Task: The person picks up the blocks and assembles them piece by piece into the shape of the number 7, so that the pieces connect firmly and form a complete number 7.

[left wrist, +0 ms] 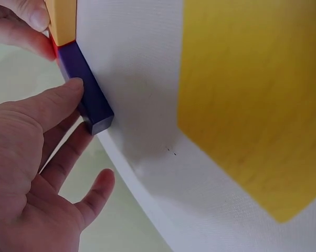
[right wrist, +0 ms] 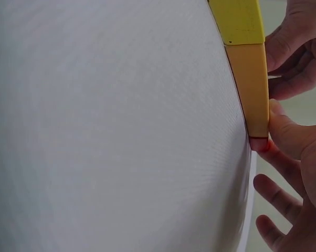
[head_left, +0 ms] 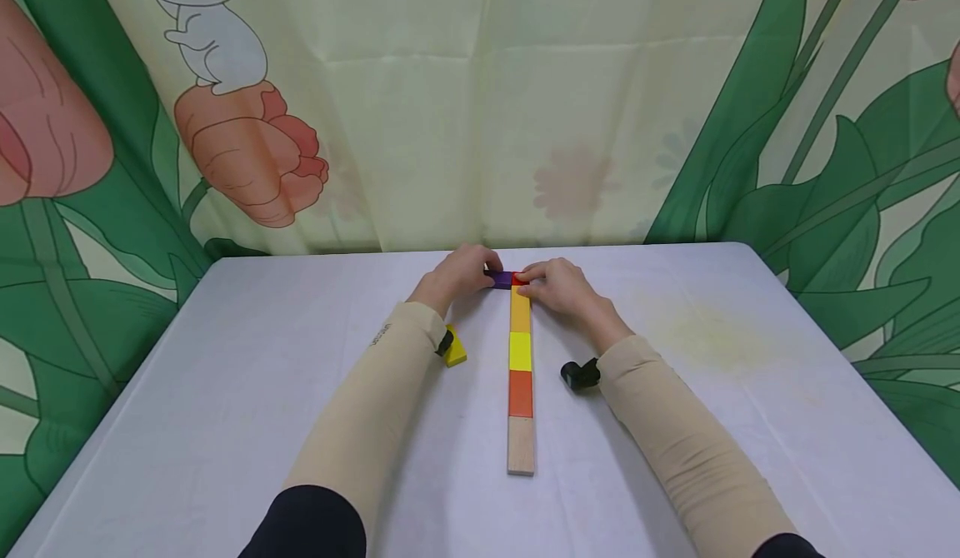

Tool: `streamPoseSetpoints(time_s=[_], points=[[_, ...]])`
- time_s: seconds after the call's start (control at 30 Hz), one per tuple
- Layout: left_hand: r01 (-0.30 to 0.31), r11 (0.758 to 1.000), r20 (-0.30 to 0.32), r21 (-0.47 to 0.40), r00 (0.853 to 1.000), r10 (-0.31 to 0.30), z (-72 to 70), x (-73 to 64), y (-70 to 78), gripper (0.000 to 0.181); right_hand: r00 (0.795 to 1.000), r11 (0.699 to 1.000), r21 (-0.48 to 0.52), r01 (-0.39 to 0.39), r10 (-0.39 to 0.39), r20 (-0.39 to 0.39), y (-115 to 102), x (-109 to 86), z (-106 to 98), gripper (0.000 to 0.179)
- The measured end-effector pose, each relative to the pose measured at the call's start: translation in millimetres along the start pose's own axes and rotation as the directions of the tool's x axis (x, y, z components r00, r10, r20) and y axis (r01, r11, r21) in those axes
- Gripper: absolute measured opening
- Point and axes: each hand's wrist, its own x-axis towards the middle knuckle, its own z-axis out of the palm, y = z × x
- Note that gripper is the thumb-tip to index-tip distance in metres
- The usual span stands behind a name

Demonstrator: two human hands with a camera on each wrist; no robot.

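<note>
My left hand (head_left: pixel 461 273) pinches a purple block (head_left: pixel 500 279) between thumb and fingers at the far side of the table. Its inner end meets a small red block (head_left: pixel 519 278), which my right hand (head_left: pixel 564 290) holds with thumb and index finger. Seen from the right wrist, the thumb lies along the end of a light orange block (right wrist: pixel 251 89), the index finger at the red block. From there a straight row runs toward me: the light orange block, a yellow block (head_left: pixel 520 351), a red-orange block (head_left: pixel 521 394) and a plain wooden block (head_left: pixel 521 447).
A yellow angular block (head_left: pixel 455 350) lies apart, left of the row and partly behind my left wrist. A white cloth covers the table (head_left: pixel 225 375). Its far edge runs close behind both hands, before a printed curtain (head_left: pixel 450 125).
</note>
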Motion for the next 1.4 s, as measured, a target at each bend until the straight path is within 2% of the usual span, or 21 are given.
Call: streamPoseSetpoints(time_s=[0.57,0.83,1.03,1.23,1.4], points=[[-0.026,1.0,-0.004,-0.007,1.0,0.026,1.3,-0.4,-3.4,0.025,1.0,1.0,0.009,-0.022,0.022,0.006,-1.9,-0.1,1.3,0.037],[-0.043,0.999,-0.007,-0.022,0.999,0.043,0.2,-6.8,-7.8,0.031,1.0,1.0,0.025,-0.009,0.008,0.018,-2.8,0.4,2.4,0.036],[-0.046,0.998,-0.008,-0.049,0.999,0.046,-11.8,-16.8,-15.8,0.039,1.0,1.0,0.017,-0.001,0.001,0.016,-1.7,1.9,2.6,0.037],[-0.08,0.994,-0.014,-0.08,0.997,0.079,-29.1,-28.8,-24.5,0.044,0.999,0.999,0.028,-0.037,0.036,0.027,-2.3,1.5,1.6,0.037],[-0.117,0.988,-0.01,-0.098,0.993,0.116,-39.3,-38.5,-26.2,0.047,0.999,0.999,0.023,-0.034,0.034,0.019,-2.1,0.7,-0.4,0.037]])
